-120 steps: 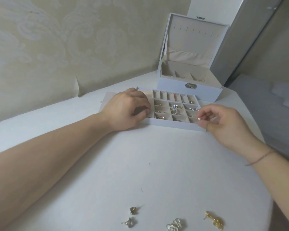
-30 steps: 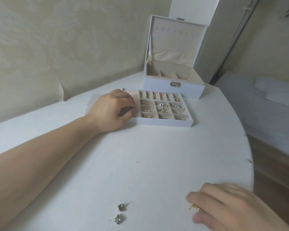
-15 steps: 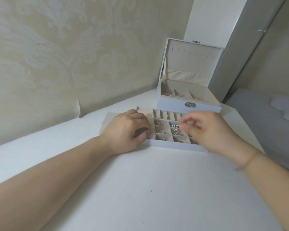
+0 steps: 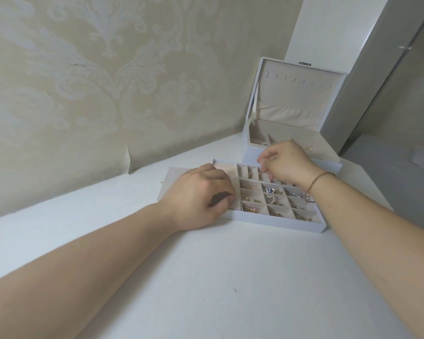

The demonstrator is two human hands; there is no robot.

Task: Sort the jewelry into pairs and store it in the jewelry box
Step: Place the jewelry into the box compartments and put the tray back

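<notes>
A: Over the tray (image 4: 274, 225), far row, the right hand (image 4: 285, 163) hangs with fingertips bunched and pointing down into the narrow slots. Whether it pinches an earring I cannot tell; nothing shows between the fingers

B: And the left hand (image 4: 196, 198)?

A: Curled over the tray's left end, fingers hooked on the inner edge, gripping it so it won't slide on the table (image 4: 206, 277)

B: Where's the jewelry?

A: Small gold and silver pieces sit in most compartments; a heart pendant (image 4: 270, 198) lies in the middle one. The box (image 4: 289, 111) stands open just behind the tray, lid upright, with something small in its own base

B: How will these pieces handle?

A: Feather-light and slippery, I'd judge, with thin posts and hooks that could bend or snag the lining. Best taken with a fingertip pinch on the decorated body, not on the post

B: And the tray?

A: Light and stiff, by the look of it. It should be lifted level by both short ends, or the sorted pairs will hop between slots
</notes>
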